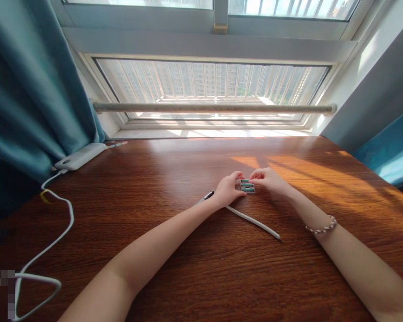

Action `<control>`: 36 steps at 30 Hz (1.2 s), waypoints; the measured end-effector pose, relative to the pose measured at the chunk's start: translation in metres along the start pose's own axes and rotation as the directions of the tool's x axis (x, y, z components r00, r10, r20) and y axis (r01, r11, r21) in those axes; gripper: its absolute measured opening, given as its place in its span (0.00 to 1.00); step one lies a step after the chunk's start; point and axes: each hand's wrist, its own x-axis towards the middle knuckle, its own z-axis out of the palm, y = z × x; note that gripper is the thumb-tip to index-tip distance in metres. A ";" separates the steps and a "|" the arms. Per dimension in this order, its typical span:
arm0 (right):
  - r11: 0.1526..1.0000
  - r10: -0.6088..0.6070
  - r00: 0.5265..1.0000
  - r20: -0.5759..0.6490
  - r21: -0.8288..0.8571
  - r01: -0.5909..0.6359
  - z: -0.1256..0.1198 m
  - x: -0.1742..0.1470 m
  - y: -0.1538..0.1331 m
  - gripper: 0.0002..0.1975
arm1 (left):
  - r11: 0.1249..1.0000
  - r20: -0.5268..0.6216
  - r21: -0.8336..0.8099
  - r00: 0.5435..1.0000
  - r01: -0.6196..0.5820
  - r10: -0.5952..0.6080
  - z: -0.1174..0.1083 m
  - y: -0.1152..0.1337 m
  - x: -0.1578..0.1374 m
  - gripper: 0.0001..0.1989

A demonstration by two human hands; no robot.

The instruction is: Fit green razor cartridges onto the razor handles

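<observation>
A small battery case (254, 192) lies on the brown wooden table, with several green batteries (247, 185) side by side in it. My left hand (229, 190) grips the case from its left side, thumb at the near edge and fingers at the far edge. At the far right corner, the thumb and fingers of my right hand (267, 180) are pinched together on the end of the farthest battery (244, 181). A white rod-like piece (255, 220) sticks out from under my left wrist. Left of that wrist is a dark and silver piece (208, 195), partly hidden.
At the far left, a white power bank or similar box (82, 156) lies by the blue curtain (30, 89). A white cable (71, 214) loops from it down the table's left side. Beyond the table's far edge are a window and a horizontal rail (215, 108).
</observation>
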 end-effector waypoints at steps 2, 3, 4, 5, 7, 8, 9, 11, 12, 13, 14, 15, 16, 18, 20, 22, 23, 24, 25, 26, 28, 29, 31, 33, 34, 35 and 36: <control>1.000 -0.002 1.000 -0.006 0.009 0.002 -0.005 0.000 0.002 0.15 | 0.999 -0.010 -0.050 1.000 0.006 -0.007 0.000 0.000 0.000 0.32; 1.000 -0.009 1.000 -0.006 0.010 0.009 -0.006 0.000 0.002 0.15 | 0.997 -0.014 -0.075 1.000 0.012 -0.014 0.000 0.000 0.000 0.32; 1.000 -0.019 1.000 -0.006 0.008 0.019 -0.007 0.000 0.002 0.14 | 0.995 -0.017 -0.096 1.000 0.020 -0.022 0.000 0.000 0.000 0.33; 1.000 -0.029 1.000 -0.006 0.004 0.029 -0.007 -0.001 0.001 0.14 | 0.993 -0.017 -0.113 0.999 0.025 -0.027 0.001 0.001 0.000 0.33; 0.999 -0.044 0.999 -0.015 -0.009 0.044 -0.005 -0.001 -0.001 0.12 | 0.991 -0.012 -0.129 1.000 0.023 -0.024 0.001 0.001 0.000 0.34; 0.999 -0.050 0.998 -0.024 -0.017 0.049 -0.004 -0.002 -0.001 0.11 | 0.991 -0.010 -0.132 1.000 0.015 -0.016 0.001 0.002 -0.001 0.34; 0.998 -0.054 0.998 -0.035 -0.025 0.053 -0.003 -0.002 -0.002 0.11 | 0.991 -0.006 -0.135 1.000 0.004 -0.004 0.001 0.003 -0.001 0.34; 0.998 -0.059 0.997 -0.055 -0.038 0.057 -0.002 -0.003 -0.004 0.10 | 0.989 0.001 -0.145 1.000 -0.014 0.014 0.002 0.004 -0.001 0.33; 0.997 -0.061 0.996 -0.063 -0.043 0.058 -0.002 -0.004 -0.004 0.09 | 0.989 0.004 -0.148 1.000 -0.019 0.020 0.002 0.004 -0.001 0.33; 0.997 -0.060 0.996 -0.068 -0.048 0.057 -0.002 -0.004 -0.004 0.09 | 0.989 0.007 -0.145 1.000 -0.024 0.025 0.002 0.005 -0.002 0.33; 0.997 -0.059 0.996 -0.071 -0.051 0.055 -0.003 -0.004 -0.004 0.08 | 0.991 0.009 -0.133 0.999 -0.029 0.031 0.002 0.005 -0.002 0.33; 0.997 -0.056 0.996 -0.072 -0.053 0.052 -0.003 -0.005 -0.004 0.07 | 0.993 0.007 -0.115 0.999 -0.033 0.034 0.002 0.006 -0.002 0.33; 0.997 -0.051 0.996 -0.072 -0.055 0.047 -0.003 -0.005 -0.004 0.07 | 0.995 0.004 -0.091 0.999 -0.038 0.038 0.002 0.007 -0.003 0.33; 0.998 -0.039 0.997 -0.070 -0.055 0.035 -0.003 -0.005 -0.005 0.07 | 0.998 -0.005 -0.048 0.999 -0.044 0.044 0.001 0.009 -0.003 0.33; 0.998 -0.021 0.998 -0.067 -0.052 0.017 -0.003 -0.004 -0.006 0.07 | 0.999 -0.010 -0.020 0.999 -0.046 0.045 0.000 0.010 -0.004 0.32; 0.999 0.004 0.998 -0.061 -0.042 -0.007 -0.003 -0.003 -0.007 0.08 | 0.999 -0.007 -0.002 0.999 -0.043 0.043 -0.001 0.011 -0.004 0.31; 0.999 0.021 0.998 -0.059 -0.034 -0.023 -0.004 -0.003 -0.007 0.09 | 0.999 -0.008 0.004 0.999 -0.040 0.040 -0.001 0.011 -0.004 0.30; 0.999 0.043 0.997 -0.059 -0.024 -0.044 -0.006 -0.003 -0.006 0.10 | 0.999 -0.012 0.011 0.999 -0.035 0.035 -0.001 0.011 -0.004 0.30; 0.997 0.069 0.996 -0.062 -0.014 -0.070 -0.008 -0.003 -0.004 0.12 | 0.999 -0.019 0.016 0.999 -0.031 0.031 0.000 0.010 -0.005 0.29; 0.995 0.100 0.993 -0.066 -0.004 -0.101 -0.011 -0.002 -0.002 0.13 | 1.000 -0.031 0.019 0.999 -0.025 0.025 0.000 0.010 -0.005 0.29; 0.986 0.167 0.984 -0.067 0.007 -0.167 -0.016 -0.003 0.006 0.14 | 1.000 -0.051 0.017 0.999 -0.014 0.015 0.000 0.009 -0.005 0.30; 0.980 0.197 0.979 -0.060 0.007 -0.197 -0.018 -0.003 0.010 0.14 | 1.000 -0.058 0.013 0.998 -0.010 0.010 0.001 0.008 -0.005 0.30; 0.971 0.239 0.970 -0.033 0.002 -0.239 -0.020 -0.004 0.017 0.12 | 1.000 -0.066 0.005 0.998 -0.007 0.008 0.001 0.008 -0.005 0.30; 0.967 0.253 0.967 -0.024 -0.005 -0.253 -0.018 -0.005 0.021 0.11 | 1.000 -0.060 0.001 0.998 -0.014 0.014 0.000 0.008 -0.005 0.31; 0.968 0.249 0.968 -0.034 -0.010 -0.249 -0.016 -0.005 0.021 0.11 | 1.000 -0.054 0.001 0.998 -0.017 0.017 0.000 0.009 -0.005 0.31; 0.971 0.237 0.970 -0.054 -0.017 -0.239 -0.014 -0.004 0.019 0.12 | 1.000 -0.046 0.000 0.999 -0.018 0.018 0.000 0.009 -0.005 0.31; 0.975 0.219 0.972 -0.081 -0.027 -0.222 -0.012 -0.004 0.017 0.12 | 1.000 -0.038 -0.001 0.999 -0.018 0.018 0.000 0.010 -0.005 0.31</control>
